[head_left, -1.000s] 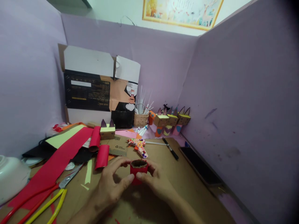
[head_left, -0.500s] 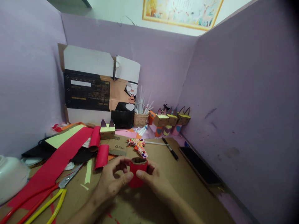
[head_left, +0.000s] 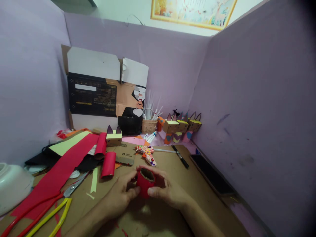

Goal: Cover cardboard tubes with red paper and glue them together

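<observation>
A short red paper-covered cardboard tube (head_left: 145,185) is held between both hands over the cardboard sheet, its open top tilted toward me. My left hand (head_left: 125,189) grips its left side with thumb and fingers. On the other side, my right hand (head_left: 164,191) has its thumb on the front of the tube and its fingers behind the rim. Just beyond lies a flower-patterned glue gun (head_left: 146,154) with a clear glue stick in its back end. Two more red tubes, one of them this red tube (head_left: 108,164), lie to the left.
Scissors (head_left: 71,189) with red and yellow handles, a red paper strip (head_left: 56,172) and a white bowl (head_left: 13,189) are at left. A black pen (head_left: 181,157) and a dark phone-like slab (head_left: 211,174) lie right. Cardboard animal figures (head_left: 171,126) and a marker basket (head_left: 149,126) stand behind.
The red tube has tilted and turned, so more of its opening faces me. My right fingers have shifted up round its back rim; my left fingers have closed in on its side.
</observation>
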A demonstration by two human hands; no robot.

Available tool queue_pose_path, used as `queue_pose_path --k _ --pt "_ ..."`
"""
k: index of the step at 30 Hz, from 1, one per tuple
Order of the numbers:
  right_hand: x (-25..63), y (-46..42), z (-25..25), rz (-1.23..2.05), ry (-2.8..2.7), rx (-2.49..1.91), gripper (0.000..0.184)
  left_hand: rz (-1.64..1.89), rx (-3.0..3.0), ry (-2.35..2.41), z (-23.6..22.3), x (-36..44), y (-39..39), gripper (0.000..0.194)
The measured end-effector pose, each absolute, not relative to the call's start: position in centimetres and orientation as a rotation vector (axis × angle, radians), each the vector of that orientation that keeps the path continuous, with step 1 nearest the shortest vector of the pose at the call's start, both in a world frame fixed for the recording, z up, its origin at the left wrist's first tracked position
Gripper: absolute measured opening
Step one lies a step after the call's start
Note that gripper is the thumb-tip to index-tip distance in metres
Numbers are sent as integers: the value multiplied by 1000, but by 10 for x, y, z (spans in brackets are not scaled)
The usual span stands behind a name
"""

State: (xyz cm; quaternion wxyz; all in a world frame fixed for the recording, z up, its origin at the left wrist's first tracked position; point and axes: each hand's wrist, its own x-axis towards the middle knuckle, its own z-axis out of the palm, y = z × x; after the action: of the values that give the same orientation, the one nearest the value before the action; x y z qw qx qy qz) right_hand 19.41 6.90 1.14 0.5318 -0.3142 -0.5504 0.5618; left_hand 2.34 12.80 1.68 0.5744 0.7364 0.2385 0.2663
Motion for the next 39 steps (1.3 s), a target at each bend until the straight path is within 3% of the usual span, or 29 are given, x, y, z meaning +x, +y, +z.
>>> queue_pose_path --k 8,15,19,25,30,39 --pt "192 72 11 1365 -1190 -907 64 578 1638 549 18 29 125 40" --pt "181 73 9 1038 -1032 -1086 44 734 1890 888 1 34 116 50" --pt "167 67 8 1036 -1080 -1031 39 797 2054 903 -6 35 109 46" --pt "163 60 10 1204 -1137 -927 68 837 2099 774 -1 35 108 39" --pt "173 67 15 1242 -1123 -970 57 808 2041 733 2 35 114 32" --pt "168 67 14 1137 -1046 -1088 53 757 1868 740 4 36 112 47"
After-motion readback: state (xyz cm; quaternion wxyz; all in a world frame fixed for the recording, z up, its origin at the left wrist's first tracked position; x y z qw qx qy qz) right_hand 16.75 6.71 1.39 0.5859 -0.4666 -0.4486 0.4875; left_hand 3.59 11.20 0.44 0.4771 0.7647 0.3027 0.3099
